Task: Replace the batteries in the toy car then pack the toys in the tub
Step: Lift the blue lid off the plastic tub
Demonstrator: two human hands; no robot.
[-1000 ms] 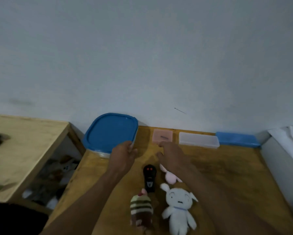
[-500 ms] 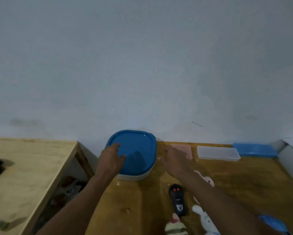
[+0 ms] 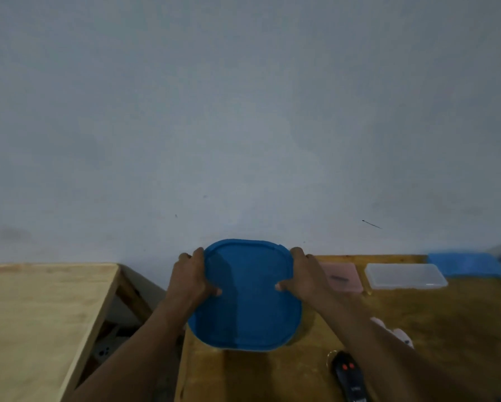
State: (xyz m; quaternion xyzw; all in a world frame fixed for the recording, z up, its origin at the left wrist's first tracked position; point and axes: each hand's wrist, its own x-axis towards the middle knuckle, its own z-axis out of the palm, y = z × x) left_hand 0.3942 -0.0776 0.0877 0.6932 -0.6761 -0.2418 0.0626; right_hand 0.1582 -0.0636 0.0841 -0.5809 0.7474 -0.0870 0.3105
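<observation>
Wood desk (image 3: 272, 372) stands against a pale grey wall (image 3: 243, 111), with a lighter desk (image 3: 40, 314) to its left. At its back left corner is the blue-lidded tub (image 3: 246, 309). Your left hand (image 3: 189, 281) and right hand (image 3: 307, 281) grip its opposite sides, fingers (image 3: 198, 253) curled round the rim.

The left hand (image 3: 189, 281) and the right hand (image 3: 304, 281) are bare. Both forearms (image 3: 144, 343) are uncovered down to the lower edge of the view. The picture is too dim and soft to show finer detail on the fingers (image 3: 198, 253).
</observation>
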